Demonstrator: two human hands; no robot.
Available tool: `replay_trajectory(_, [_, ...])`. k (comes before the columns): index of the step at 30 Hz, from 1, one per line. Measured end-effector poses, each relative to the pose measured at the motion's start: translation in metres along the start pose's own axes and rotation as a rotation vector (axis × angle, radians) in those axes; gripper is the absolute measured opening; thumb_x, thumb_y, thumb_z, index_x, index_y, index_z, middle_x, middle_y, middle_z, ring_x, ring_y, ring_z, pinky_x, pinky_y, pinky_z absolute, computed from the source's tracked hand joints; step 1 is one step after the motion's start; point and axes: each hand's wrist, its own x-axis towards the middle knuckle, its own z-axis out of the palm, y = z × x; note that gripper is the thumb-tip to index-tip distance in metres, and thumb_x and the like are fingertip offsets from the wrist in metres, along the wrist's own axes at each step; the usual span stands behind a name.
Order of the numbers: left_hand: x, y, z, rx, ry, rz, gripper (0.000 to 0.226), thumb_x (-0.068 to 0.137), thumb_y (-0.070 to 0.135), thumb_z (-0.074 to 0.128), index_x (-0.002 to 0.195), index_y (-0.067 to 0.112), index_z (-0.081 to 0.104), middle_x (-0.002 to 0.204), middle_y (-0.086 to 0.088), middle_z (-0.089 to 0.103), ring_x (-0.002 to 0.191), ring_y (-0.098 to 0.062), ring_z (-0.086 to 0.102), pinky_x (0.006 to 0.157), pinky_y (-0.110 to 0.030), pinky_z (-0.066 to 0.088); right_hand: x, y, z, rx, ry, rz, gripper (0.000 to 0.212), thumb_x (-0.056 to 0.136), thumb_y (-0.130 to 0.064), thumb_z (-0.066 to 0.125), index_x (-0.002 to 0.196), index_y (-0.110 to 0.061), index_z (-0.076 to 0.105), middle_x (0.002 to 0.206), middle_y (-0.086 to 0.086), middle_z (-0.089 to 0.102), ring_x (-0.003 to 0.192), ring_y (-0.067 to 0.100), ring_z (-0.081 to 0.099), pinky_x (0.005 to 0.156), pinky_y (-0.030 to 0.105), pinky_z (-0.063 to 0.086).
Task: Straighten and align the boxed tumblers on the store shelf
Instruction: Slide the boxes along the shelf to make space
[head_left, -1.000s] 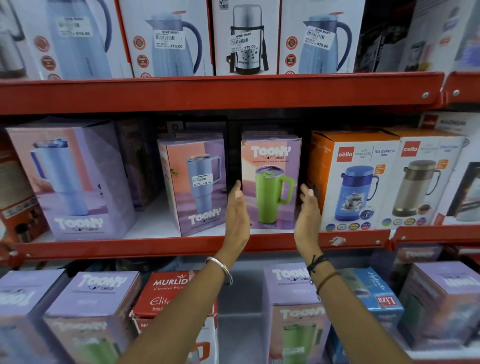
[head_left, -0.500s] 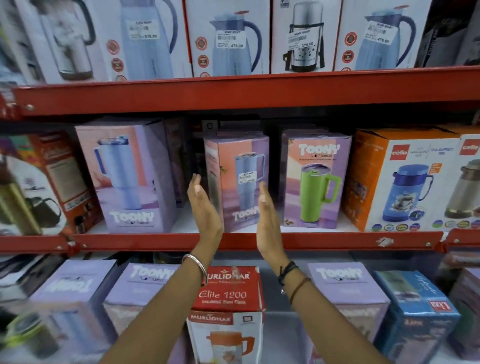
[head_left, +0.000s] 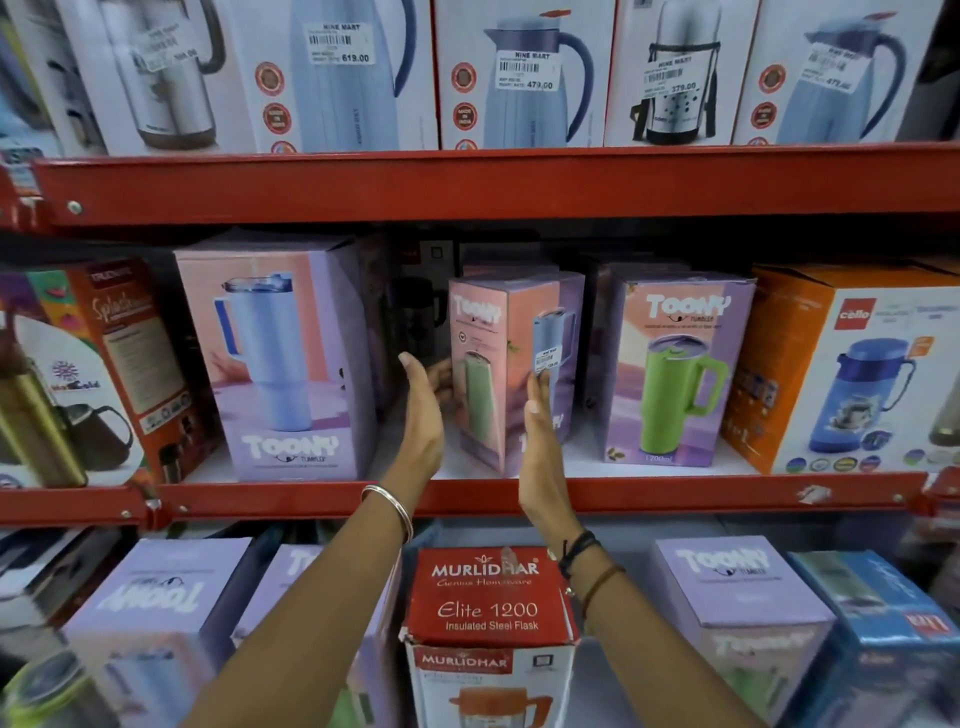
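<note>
On the middle red shelf (head_left: 675, 493) stand three Toony tumbler boxes. The large one (head_left: 291, 364) on the left shows a blue tumbler and faces front. The right one (head_left: 675, 364) shows a green tumbler and faces front. The middle box (head_left: 498, 332) is turned, with one corner pointing at me. My left hand (head_left: 423, 410) presses its left face, fingers curled against it. My right hand (head_left: 540, 452) lies flat against its right face, covering part of the print.
An orange Cello jug box (head_left: 857, 374) stands right of the tumblers, and a Splash box (head_left: 104, 364) left of them. Jug boxes fill the upper shelf (head_left: 467, 182). Below, a red Murlidhar flask box (head_left: 488, 597) sits among more Toony boxes.
My hands left the green tumbler box and moved left to the middle box. They closed in on its sides, and the box has turned corner-forward. My view shifted left.
</note>
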Motion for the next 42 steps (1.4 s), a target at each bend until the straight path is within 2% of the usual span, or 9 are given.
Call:
replay_trajectory(4, [-0.015, -0.003, -0.001, -0.009, -0.033, -0.029, 0.081, 0.088, 0.063, 0.002, 0.127, 0.015, 0.054, 0.126, -0.007, 0.058, 0.113, -0.023, 0.055, 0.098, -0.043, 0.043, 0.017, -0.009, -0.018, 0.214, 0.078, 0.047, 0.039, 0.100, -0.032, 0.022, 0.137, -0.027, 0.034, 0.131, -0.024, 0.044, 0.115, -0.012, 0.050, 0.093, 0.009, 0.043])
replay_trajectory(8, [-0.033, -0.005, 0.001, -0.014, -0.096, -0.006, 0.075, 0.091, 0.056, 0.002, 0.131, 0.015, 0.050, 0.115, 0.005, 0.058, 0.103, -0.005, 0.054, 0.091, -0.037, 0.043, 0.033, -0.004, -0.036, 0.203, 0.078, 0.120, 0.063, 0.087, -0.054, 0.026, 0.139, -0.022, 0.041, 0.144, -0.001, 0.044, 0.136, 0.018, 0.037, 0.116, 0.042, 0.027])
replay_trajectory(12, [-0.045, -0.011, 0.006, 0.000, -0.099, 0.011, 0.070, 0.093, 0.053, 0.004, 0.130, 0.016, 0.051, 0.108, 0.011, 0.058, 0.101, 0.000, 0.053, 0.090, -0.034, 0.040, 0.035, -0.004, -0.044, 0.217, 0.066, 0.188, 0.069, 0.080, -0.058, 0.026, 0.138, -0.023, 0.041, 0.149, 0.005, 0.039, 0.135, 0.021, 0.036, 0.117, 0.051, 0.022])
replay_trajectory(16, [-0.045, -0.013, 0.006, 0.020, -0.061, 0.040, 0.066, 0.095, 0.051, 0.004, 0.122, 0.019, 0.055, 0.109, 0.010, 0.058, 0.103, -0.002, 0.053, 0.090, -0.033, 0.042, 0.035, -0.001, -0.045, 0.189, 0.068, 0.168, 0.065, 0.088, -0.056, 0.022, 0.141, -0.020, 0.037, 0.151, 0.005, 0.036, 0.131, 0.014, 0.036, 0.115, 0.041, 0.024])
replay_trajectory(19, [-0.032, -0.012, 0.004, 0.037, 0.025, 0.064, 0.059, 0.093, 0.056, 0.007, 0.113, 0.032, 0.057, 0.123, 0.008, 0.055, 0.125, -0.018, 0.046, 0.108, -0.045, 0.035, 0.024, 0.000, -0.036, 0.156, 0.200, 0.078, 0.059, 0.095, -0.050, 0.023, 0.144, -0.019, 0.034, 0.153, -0.001, 0.034, 0.137, 0.007, 0.032, 0.118, 0.033, 0.022])
replay_trajectory(25, [0.009, -0.007, 0.010, 0.095, -0.009, -0.032, 0.070, 0.091, 0.059, 0.003, 0.146, 0.023, 0.027, 0.157, 0.003, 0.023, 0.145, -0.016, 0.017, 0.118, -0.039, 0.010, -0.024, 0.009, 0.006, -0.127, 0.203, -0.181, 0.061, 0.093, -0.051, 0.017, 0.148, -0.027, 0.013, 0.159, -0.013, 0.009, 0.143, -0.006, 0.008, 0.115, 0.010, 0.007])
replay_trajectory(29, [0.025, -0.003, 0.014, 0.067, -0.095, -0.076, 0.076, 0.091, 0.058, -0.001, 0.144, 0.014, 0.033, 0.152, 0.001, 0.033, 0.140, -0.013, 0.028, 0.117, -0.033, 0.016, -0.029, 0.016, 0.023, -0.178, 0.096, -0.134, 0.063, 0.091, -0.051, 0.017, 0.148, -0.029, -0.001, 0.158, -0.015, -0.011, 0.142, -0.009, -0.008, 0.104, -0.003, -0.002])
replay_trajectory(35, [0.032, -0.008, 0.013, 0.017, -0.072, -0.021, 0.077, 0.092, 0.056, 0.000, 0.116, 0.014, 0.059, 0.109, 0.004, 0.064, 0.095, -0.005, 0.056, 0.092, -0.021, 0.037, -0.017, 0.016, 0.019, -0.218, 0.095, -0.110, 0.063, 0.090, -0.061, 0.011, 0.145, -0.036, -0.006, 0.157, -0.016, -0.018, 0.141, -0.007, -0.014, 0.110, 0.006, -0.009])
replay_trajectory(42, [0.023, -0.007, 0.003, -0.002, 0.027, 0.011, 0.075, 0.092, 0.058, 0.003, 0.118, 0.018, 0.060, 0.094, 0.008, 0.062, 0.087, -0.009, 0.055, 0.082, -0.029, 0.043, 0.023, 0.015, -0.023, 0.240, 0.173, -0.028, 0.054, 0.094, -0.035, 0.031, 0.144, -0.015, 0.028, 0.156, -0.001, 0.027, 0.140, 0.008, 0.028, 0.117, 0.028, 0.021])
